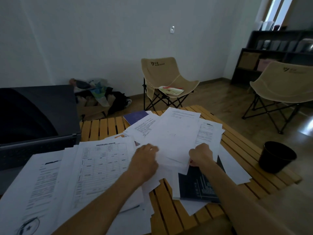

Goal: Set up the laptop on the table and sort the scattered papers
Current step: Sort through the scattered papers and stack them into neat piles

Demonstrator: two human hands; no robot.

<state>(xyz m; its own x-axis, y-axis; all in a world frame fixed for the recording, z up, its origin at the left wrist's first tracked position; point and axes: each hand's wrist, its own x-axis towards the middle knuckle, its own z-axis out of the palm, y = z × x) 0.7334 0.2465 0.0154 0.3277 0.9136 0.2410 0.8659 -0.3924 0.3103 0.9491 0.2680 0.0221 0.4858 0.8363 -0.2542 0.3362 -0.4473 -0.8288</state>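
A loose stack of white papers [171,141] was held at its near edge by both hands above the slatted wooden table [240,150]. The left hand [145,160] was curled round the stack's near-left corner, its grip closed on the sheets with the fingers tucked beneath them. The right hand [201,155] was clenched on the near-right corner, its grip pinching the same sheets. The stack stretched away from both grips, fanned over further sheets lying beyond and to the right.

Left of the left grip, a printed form [103,165] was spread flat, with more pages [33,189] overlapping it farther left. The open laptop [33,119] was placed well to the left of and beyond that grip, its dark screen upright. Below the right grip, a dark booklet [199,187] lay partly covered. A black bin [276,156] was seen far right of the right grip, standing at the table's edge. A purple book [135,116] lay beyond the stack.
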